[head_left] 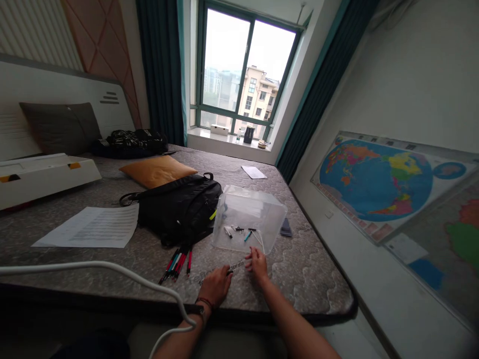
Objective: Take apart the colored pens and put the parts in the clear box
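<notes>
My left hand (216,287) rests just above the mattress, fingers closed on what looks like a black pen (229,272); only its dark end shows. To its right, my right hand (257,265) is open with fingers apart, in front of a clear plastic box (267,212). The box seems to lie on its side, its opening facing me. Several pens and small items lie in it, among them a teal pen (248,236) and a white and black pen (228,232). A bundle of red, black and teal pens (177,264) lies left of my left hand.
A black backpack (179,209) lies left of the box, with printed paper (93,227) beyond it. An orange cushion (159,171) and a long white box (45,177) are farther back. A white cable (123,271) crosses the front left. The mattress edge (337,316) is near.
</notes>
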`<state>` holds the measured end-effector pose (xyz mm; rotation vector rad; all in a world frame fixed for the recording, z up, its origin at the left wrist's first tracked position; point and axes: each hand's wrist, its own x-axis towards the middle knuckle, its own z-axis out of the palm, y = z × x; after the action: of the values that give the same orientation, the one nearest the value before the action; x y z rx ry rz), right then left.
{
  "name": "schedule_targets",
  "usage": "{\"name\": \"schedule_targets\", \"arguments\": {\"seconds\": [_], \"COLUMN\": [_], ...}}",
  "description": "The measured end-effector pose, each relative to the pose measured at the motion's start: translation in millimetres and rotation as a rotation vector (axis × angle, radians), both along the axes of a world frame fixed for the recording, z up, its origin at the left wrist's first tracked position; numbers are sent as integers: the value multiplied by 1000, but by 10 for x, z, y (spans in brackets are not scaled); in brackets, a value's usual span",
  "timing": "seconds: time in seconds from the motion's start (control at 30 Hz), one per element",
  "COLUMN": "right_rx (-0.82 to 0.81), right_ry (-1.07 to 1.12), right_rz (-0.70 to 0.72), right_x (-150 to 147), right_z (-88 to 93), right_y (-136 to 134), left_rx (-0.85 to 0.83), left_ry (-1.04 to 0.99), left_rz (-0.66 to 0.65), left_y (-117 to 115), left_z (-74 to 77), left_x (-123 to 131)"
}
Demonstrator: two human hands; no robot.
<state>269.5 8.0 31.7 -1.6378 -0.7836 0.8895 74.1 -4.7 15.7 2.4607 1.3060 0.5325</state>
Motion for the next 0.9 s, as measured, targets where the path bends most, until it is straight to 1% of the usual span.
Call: {"name": "schedule_targets", "arguments": {"seconds": [0.03,0.1,0.17,0.2,0.33,0.43,0.53,0.6,0.73,0.9], "right_rx": [-34,-35,-27,-40,-120,-159,-185,-191,-205,-178], "right_ry": [-33,-119,-157,-142,-4,80,150,149,110,111], "right_rz": [21,47,58,69,194,319,436,488,532,517], "right_x": [-10,-43,-65,-63,1,6,-110,-223,-381,-391], "right_z": [-100,-293,-398,-406,-263,-180,-190,-222,-242,-192], "right_y": [-63,-186,-263,-280,-262,-265,-295,-300,-270,-270], "left_rx": [3,2,-2,-3,9,2,2,16,20,40], "left_ry": [0,2,1,-1,-4,15,34,32,34,25], "left_rz": [0,-5,-14,-18,-18,-14,-39,-65,-56,-20], "left_y": [2,3,-2,-6,-13,0,14,18,13,6], "left_z": [0,5,21,33,67,50,7,-23,-58,-48], "left_x": [-1,-3,-8,-12,-33,-39,-33,-27,-26,-31]}}
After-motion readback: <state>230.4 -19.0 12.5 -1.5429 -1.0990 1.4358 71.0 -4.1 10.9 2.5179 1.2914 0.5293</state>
